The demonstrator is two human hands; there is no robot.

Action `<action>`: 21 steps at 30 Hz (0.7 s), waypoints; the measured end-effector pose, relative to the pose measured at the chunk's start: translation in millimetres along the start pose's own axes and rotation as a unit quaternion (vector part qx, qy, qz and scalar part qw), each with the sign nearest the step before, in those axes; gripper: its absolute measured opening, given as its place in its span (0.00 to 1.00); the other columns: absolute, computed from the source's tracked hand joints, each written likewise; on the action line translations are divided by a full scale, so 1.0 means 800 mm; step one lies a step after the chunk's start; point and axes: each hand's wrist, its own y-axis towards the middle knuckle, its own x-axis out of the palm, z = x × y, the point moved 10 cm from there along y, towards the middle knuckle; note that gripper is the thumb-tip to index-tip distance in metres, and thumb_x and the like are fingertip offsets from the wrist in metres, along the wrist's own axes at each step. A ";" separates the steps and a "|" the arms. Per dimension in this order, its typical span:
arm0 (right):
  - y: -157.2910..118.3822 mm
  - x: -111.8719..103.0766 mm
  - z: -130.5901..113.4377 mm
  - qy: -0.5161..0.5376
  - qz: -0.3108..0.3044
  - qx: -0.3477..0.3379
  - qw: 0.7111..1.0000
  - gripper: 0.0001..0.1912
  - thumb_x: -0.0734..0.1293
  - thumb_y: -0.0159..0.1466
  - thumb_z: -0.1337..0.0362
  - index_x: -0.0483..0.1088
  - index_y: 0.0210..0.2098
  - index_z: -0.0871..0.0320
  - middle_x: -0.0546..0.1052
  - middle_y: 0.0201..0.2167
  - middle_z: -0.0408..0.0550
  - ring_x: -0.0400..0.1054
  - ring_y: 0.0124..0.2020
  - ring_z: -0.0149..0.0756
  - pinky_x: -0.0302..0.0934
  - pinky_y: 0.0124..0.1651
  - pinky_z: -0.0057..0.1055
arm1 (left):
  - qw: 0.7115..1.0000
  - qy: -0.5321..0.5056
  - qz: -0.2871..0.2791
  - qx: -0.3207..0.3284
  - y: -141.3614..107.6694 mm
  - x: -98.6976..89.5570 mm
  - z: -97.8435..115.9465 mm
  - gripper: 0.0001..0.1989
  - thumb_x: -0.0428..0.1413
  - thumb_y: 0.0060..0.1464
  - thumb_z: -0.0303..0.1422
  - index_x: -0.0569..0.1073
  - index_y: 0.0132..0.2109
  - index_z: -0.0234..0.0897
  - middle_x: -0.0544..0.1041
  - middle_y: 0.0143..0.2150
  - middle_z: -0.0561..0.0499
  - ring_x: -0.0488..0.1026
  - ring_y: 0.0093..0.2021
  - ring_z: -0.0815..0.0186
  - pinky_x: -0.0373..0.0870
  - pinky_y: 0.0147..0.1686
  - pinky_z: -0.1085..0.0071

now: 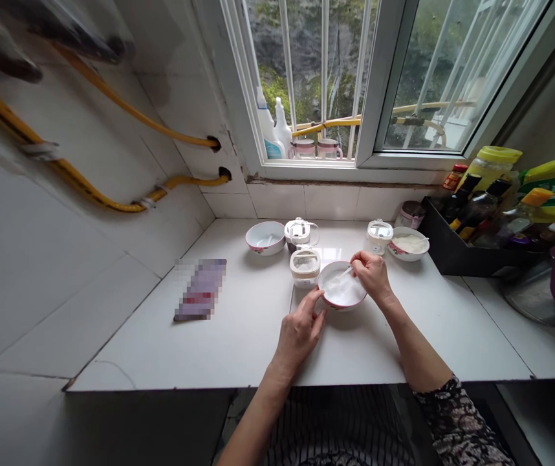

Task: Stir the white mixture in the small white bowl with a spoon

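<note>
A bowl with a pinkish rim (342,294) holds white contents on the white counter. My right hand (370,275) pinches a pale spoon (346,272) whose far end is in the bowl. At the bowl's left edge, my left hand (301,329) grips the rim, fingers bent against its side. A lidded white jar (305,268) stands just left of the bowl. Behind it is a second jar (299,232) with its clear lid raised. Another bowl (264,239) with a spoon inside sits farther left.
At the back right are a lidded jar (379,237) and a bowl of white food (408,244). A black bin (466,249) of bottles borders the right side, beside a metal pot (534,294). A purplish blurred packet (202,290) lies left. The counter's front edge is near my forearms.
</note>
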 end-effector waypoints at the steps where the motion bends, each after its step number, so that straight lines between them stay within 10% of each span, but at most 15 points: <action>1: -0.001 0.000 -0.005 -0.020 0.002 -0.017 1.000 0.08 0.59 0.50 0.65 0.68 0.19 0.54 0.71 0.14 0.42 0.66 0.22 0.35 0.60 0.33 0.30 | 1.000 0.000 0.001 0.002 0.000 0.000 0.001 0.21 0.53 0.59 0.23 0.65 0.58 0.41 0.79 0.50 0.47 0.77 0.27 0.71 0.74 0.32 0.75; 13: -0.009 0.021 -0.032 -0.071 -0.050 -0.125 0.988 0.09 0.59 0.51 0.69 0.67 0.18 0.54 0.69 0.13 0.39 0.63 0.19 0.31 0.60 0.40 0.31 | 1.000 0.016 0.002 0.005 0.000 -0.001 -0.001 0.21 0.54 0.59 0.24 0.66 0.59 0.41 0.80 0.46 0.48 0.78 0.29 0.69 0.75 0.34 0.74; 21: -0.002 0.016 -0.004 0.074 -0.064 -0.006 0.995 0.08 0.59 0.50 0.65 0.69 0.20 0.55 0.70 0.13 0.39 0.64 0.19 0.32 0.59 0.30 0.28 | 1.000 0.017 -0.002 0.002 -0.001 0.003 -0.004 0.22 0.54 0.59 0.24 0.65 0.59 0.41 0.80 0.48 0.47 0.78 0.30 0.69 0.75 0.34 0.73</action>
